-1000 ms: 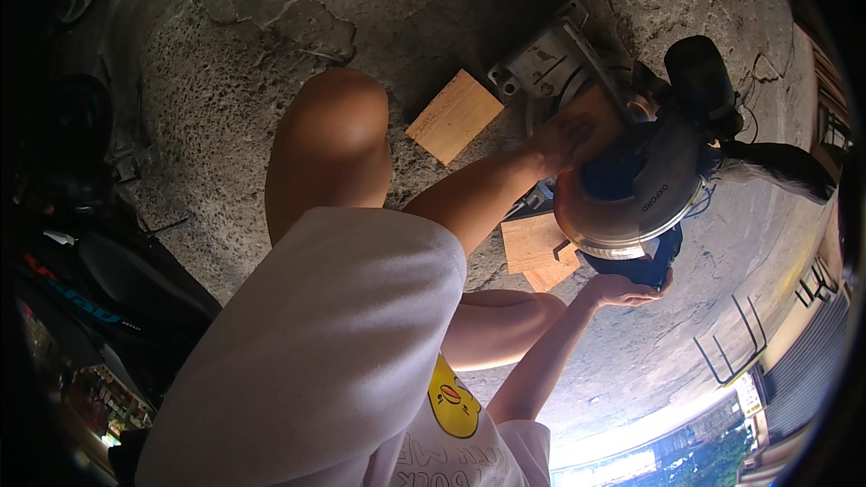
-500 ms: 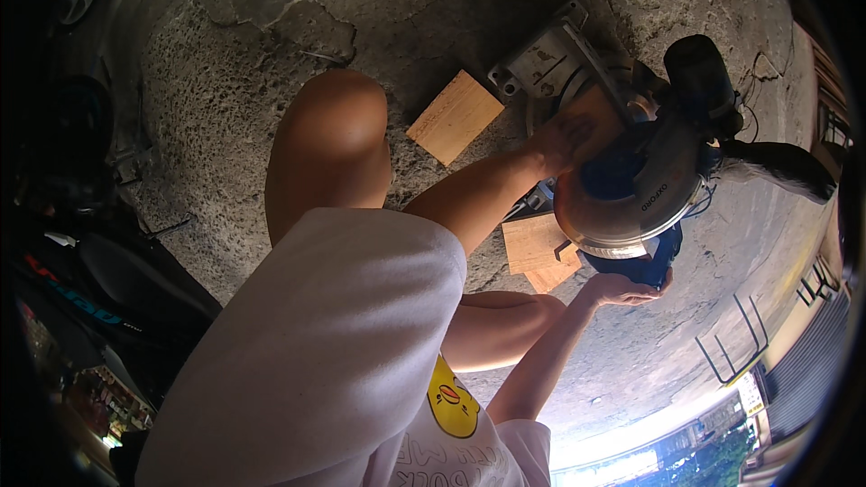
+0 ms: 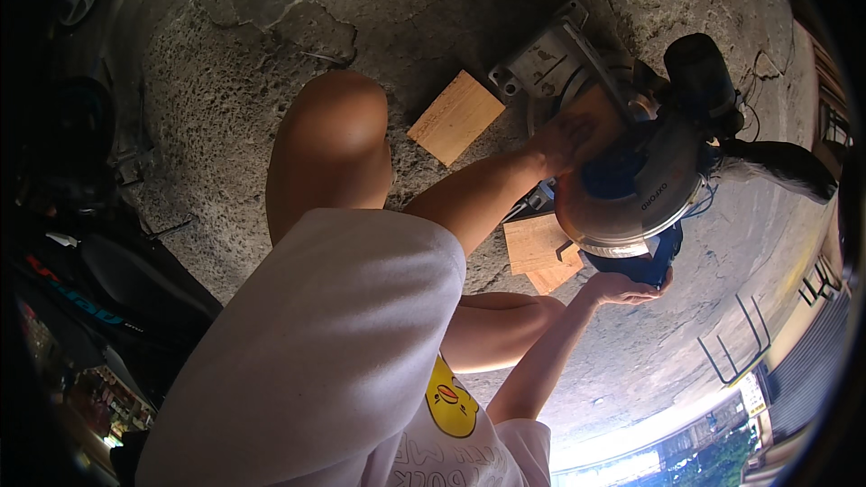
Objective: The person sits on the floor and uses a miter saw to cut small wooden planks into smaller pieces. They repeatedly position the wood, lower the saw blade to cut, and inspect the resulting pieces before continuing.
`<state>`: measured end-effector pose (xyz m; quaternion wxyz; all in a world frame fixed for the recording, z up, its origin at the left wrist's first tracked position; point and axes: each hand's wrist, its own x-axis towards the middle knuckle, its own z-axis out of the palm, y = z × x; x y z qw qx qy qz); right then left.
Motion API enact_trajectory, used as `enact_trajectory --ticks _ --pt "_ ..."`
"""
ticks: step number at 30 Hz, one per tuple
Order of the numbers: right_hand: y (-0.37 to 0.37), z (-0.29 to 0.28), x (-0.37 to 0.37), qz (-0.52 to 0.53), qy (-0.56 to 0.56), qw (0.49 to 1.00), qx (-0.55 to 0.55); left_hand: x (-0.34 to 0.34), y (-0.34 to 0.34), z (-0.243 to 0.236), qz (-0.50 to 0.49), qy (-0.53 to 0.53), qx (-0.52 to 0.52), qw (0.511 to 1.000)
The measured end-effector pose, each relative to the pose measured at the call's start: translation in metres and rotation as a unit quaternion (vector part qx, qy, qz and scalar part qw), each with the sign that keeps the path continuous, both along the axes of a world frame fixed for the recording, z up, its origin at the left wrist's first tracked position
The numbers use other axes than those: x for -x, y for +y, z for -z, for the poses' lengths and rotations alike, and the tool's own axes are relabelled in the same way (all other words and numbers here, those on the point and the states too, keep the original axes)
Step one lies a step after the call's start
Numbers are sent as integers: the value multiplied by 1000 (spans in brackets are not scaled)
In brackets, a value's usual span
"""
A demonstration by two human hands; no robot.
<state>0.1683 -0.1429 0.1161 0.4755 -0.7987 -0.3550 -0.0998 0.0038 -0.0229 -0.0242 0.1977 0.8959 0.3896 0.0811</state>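
Observation:
A miter saw [image 3: 649,185] with a rounded blade guard stands on the floor at the right. My right hand [image 3: 630,289] is closed round its blue handle [image 3: 642,268] at the near side. My left hand [image 3: 566,140] lies flat, fingers stretched out, on a wooden board [image 3: 597,110] that rests on the saw's metal base [image 3: 543,68]. Shadow dims the fingertips and the board, and the guard hides the blade's contact point.
A loose wooden board [image 3: 456,117] lies on the rough concrete floor [image 3: 225,81] left of the saw. More cut wood pieces [image 3: 534,243] lie below the guard, a small dark angled piece on them. A dark motorbike [image 3: 126,280] stands at left. Metal racks [image 3: 738,343] stand far right.

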Motion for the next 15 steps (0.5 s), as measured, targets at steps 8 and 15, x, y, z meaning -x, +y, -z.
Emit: enact_trajectory --ticks 8,15 --pt "2 3 1 -6 -5 1000 -10 -1 -1 3 -26 -39 -9 999" --pt "1 -1 6 11 -16 1000 21 1 0 -8 20 36 -25 999"
